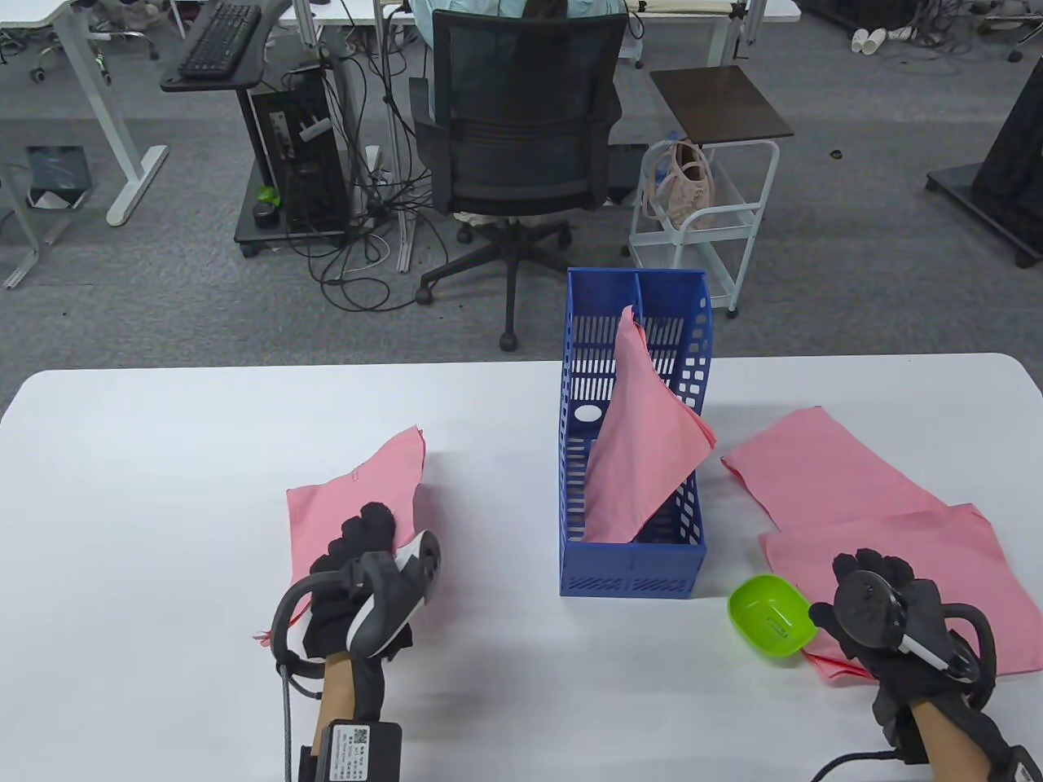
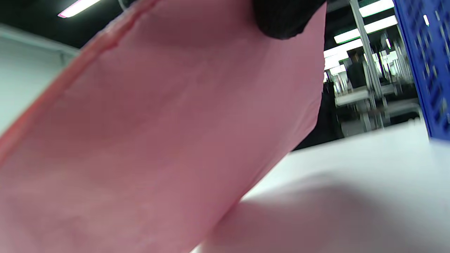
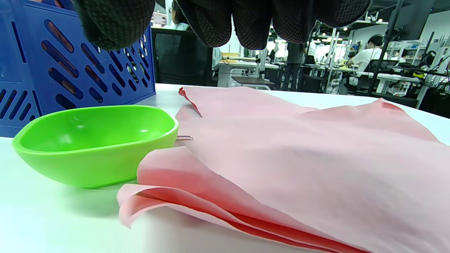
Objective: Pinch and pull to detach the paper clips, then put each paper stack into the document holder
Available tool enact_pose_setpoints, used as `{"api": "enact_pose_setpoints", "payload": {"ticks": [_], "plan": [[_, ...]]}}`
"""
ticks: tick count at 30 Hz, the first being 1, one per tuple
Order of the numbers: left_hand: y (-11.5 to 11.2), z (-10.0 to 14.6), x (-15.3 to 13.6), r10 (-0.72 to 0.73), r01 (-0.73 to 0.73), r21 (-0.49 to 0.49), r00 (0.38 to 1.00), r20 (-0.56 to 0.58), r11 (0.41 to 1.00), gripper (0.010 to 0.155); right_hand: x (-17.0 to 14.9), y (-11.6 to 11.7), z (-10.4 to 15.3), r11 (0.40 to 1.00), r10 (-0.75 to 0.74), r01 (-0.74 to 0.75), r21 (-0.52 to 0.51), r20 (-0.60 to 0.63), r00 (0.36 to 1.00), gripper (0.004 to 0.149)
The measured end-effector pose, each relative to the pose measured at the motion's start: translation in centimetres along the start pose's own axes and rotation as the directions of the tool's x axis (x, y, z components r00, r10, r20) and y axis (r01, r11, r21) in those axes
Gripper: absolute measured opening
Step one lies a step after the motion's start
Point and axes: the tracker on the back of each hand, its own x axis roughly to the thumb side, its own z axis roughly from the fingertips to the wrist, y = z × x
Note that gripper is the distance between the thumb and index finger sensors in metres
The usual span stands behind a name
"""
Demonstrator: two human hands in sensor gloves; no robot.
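My left hand [image 1: 371, 525] grips a pink paper stack [image 1: 363, 485] at the table's left and holds it raised. The left wrist view shows the stack [image 2: 158, 140] filling the frame, with one gloved fingertip [image 2: 284, 17] on it. The blue document holder [image 1: 631, 570] stands mid-table with another pink stack [image 1: 644, 456] leaning inside. Two more pink stacks [image 1: 815, 472] [image 1: 945, 554] lie at the right. My right hand [image 1: 868, 566] hovers over the nearer one with loosely curled fingers [image 3: 246, 24], holding nothing. A paper clip [image 3: 184, 137] sits on that stack's edge.
A green bowl [image 1: 770, 615] sits between the holder and my right hand, touching the near stack [image 3: 281, 158], and a clip lies in it. Beyond the table's far edge are an office chair [image 1: 521, 138] and a white trolley [image 1: 705, 220].
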Motion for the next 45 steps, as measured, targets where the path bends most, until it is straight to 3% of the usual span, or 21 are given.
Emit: {"api": "enact_pose_setpoints", "payload": {"ticks": [4, 9, 15, 20, 24, 28, 30, 33, 35, 38, 41, 45], "plan": [[1.6, 0.2, -2.2, 0.214, -0.208, 0.089, 0.976, -0.052, 0.974, 0.049, -0.1, 0.0, 0.0, 1.000, -0.005, 0.005, -0.005, 0.002, 1.000, 0.074], [3.6, 1.0, -4.6, 0.433, -0.421, 0.202, 0.901, -0.020, 0.885, 0.049, -0.1, 0.1, -0.1, 1.000, -0.005, 0.005, -0.009, 0.006, 1.000, 0.074], [5.9, 2.8, -6.8, 0.691, -0.703, 0.304, 0.704, 0.165, 0.643, 0.048, 0.0, -0.3, 0.1, 0.997, -0.035, 0.037, -0.072, 0.033, 0.999, 0.073], [7.3, 4.0, -7.2, 0.787, -0.848, 0.255, 0.528, 0.320, 0.465, 0.048, 0.5, -2.0, 0.8, 0.976, -0.059, 0.078, -0.202, 0.100, 0.993, 0.072], [8.0, 4.5, -6.8, 0.803, -0.897, 0.184, 0.442, 0.399, 0.402, 0.048, 1.2, -4.5, 1.7, 0.930, -0.107, 0.163, -0.330, 0.181, 0.978, 0.071], [8.5, 4.8, -5.8, 0.811, -0.928, 0.086, 0.358, 0.463, 0.361, 0.048, 2.3, -7.6, 3.0, 0.844, -0.174, 0.297, -0.447, 0.296, 0.939, 0.069], [8.7, 4.8, -5.0, 0.813, -0.936, 0.019, 0.314, 0.491, 0.350, 0.048, 2.8, -9.1, 3.7, 0.769, -0.222, 0.399, -0.500, 0.376, 0.900, 0.067], [8.8, 4.7, -3.8, 0.814, -0.926, -0.111, 0.255, 0.521, 0.361, 0.047, 3.7, -10.9, 4.7, 0.593, -0.295, 0.581, -0.558, 0.521, 0.801, 0.064], [8.7, 4.6, -3.0, 0.820, -0.918, -0.175, 0.217, 0.529, 0.356, 0.048, 4.3, -11.6, 5.2, 0.474, -0.341, 0.699, -0.536, 0.620, 0.707, 0.063], [8.6, 4.6, -1.9, 0.830, -0.904, -0.263, 0.154, 0.537, 0.338, 0.047, 5.0, -11.6, 5.4, 0.363, -0.408, 0.814, -0.453, 0.709, 0.576, 0.066], [8.4, 4.5, -1.2, 0.838, -0.892, -0.318, 0.112, 0.533, 0.322, 0.047, 5.4, -11.2, 5.1, 0.362, -0.461, 0.861, -0.358, 0.734, 0.499, 0.074], [8.1, 4.3, -0.5, 0.846, -0.874, -0.374, 0.074, 0.527, 0.310, 0.047, 5.4, -10.7, 4.7, 0.372, -0.527, 0.893, -0.254, 0.734, 0.428, 0.073]]}}
